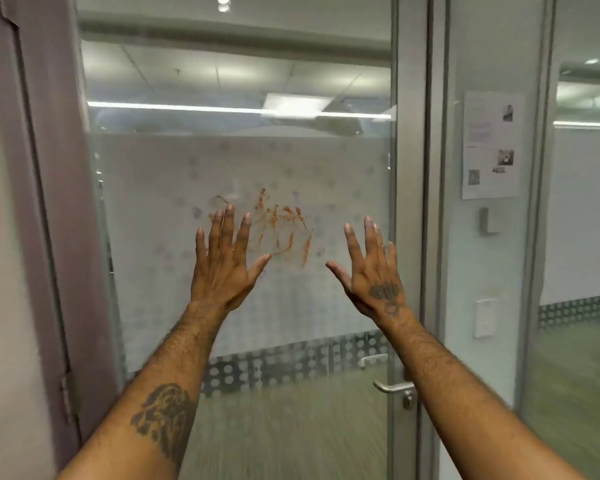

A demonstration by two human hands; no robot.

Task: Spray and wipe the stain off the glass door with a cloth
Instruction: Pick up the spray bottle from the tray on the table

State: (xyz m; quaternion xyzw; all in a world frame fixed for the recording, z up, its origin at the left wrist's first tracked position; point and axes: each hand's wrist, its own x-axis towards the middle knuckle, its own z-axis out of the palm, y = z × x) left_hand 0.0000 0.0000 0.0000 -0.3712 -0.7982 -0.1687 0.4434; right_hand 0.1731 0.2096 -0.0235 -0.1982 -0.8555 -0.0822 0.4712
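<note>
Stain (pixel 278 226) on glass door (pixel 222 161) between raised left hand (pixel 222 271), right hand (pixel 374 282); grips spread, empty.

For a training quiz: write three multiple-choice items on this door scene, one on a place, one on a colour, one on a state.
1. Where is the stain?
A. between the raised hands
B. by the door handle
C. on the paper notice

2. What colour is the stain?
A. blue
B. reddish-orange
C. black

3. What do the hands hold?
A. a cloth
B. a spray bottle
C. nothing

Key: 1 A, the smears on the glass door lie between the left hand and right hand. 2 B, the streaks show reddish-orange. 3 C, both hands are open with fingers spread.
</note>
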